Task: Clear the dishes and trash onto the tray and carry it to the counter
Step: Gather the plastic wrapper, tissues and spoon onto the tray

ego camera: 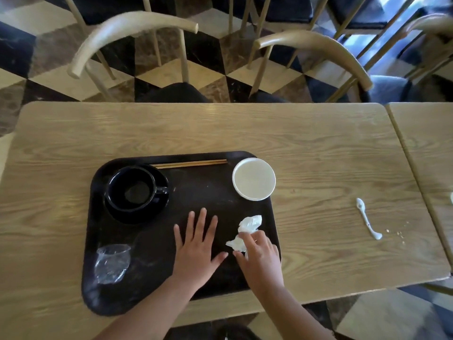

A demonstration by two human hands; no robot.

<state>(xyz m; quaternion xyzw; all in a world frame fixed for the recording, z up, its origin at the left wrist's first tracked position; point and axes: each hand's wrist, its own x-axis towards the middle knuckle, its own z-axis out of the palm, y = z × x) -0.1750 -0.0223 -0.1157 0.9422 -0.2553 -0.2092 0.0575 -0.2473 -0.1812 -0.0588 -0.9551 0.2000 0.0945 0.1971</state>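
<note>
A black tray (196,190) lies on the wooden table (306,148). On it stand a black cup (133,188) on a black saucer (117,212), a pair of wooden chopsticks (191,164) along the far rim, a white paper cup (253,179) at the far right corner, and a crushed clear plastic cup (111,263) near the left front. My left hand (196,246) rests flat on the tray with fingers spread. My right hand (259,258) pinches a crumpled white napkin (247,228) over the tray's right side. A white spoon (367,218) lies on the table to the right.
Crumbs (398,233) lie near the spoon. A second table (426,148) abuts on the right. Two wooden chairs (127,38) (318,52) stand along the far side over a checkered floor (31,69).
</note>
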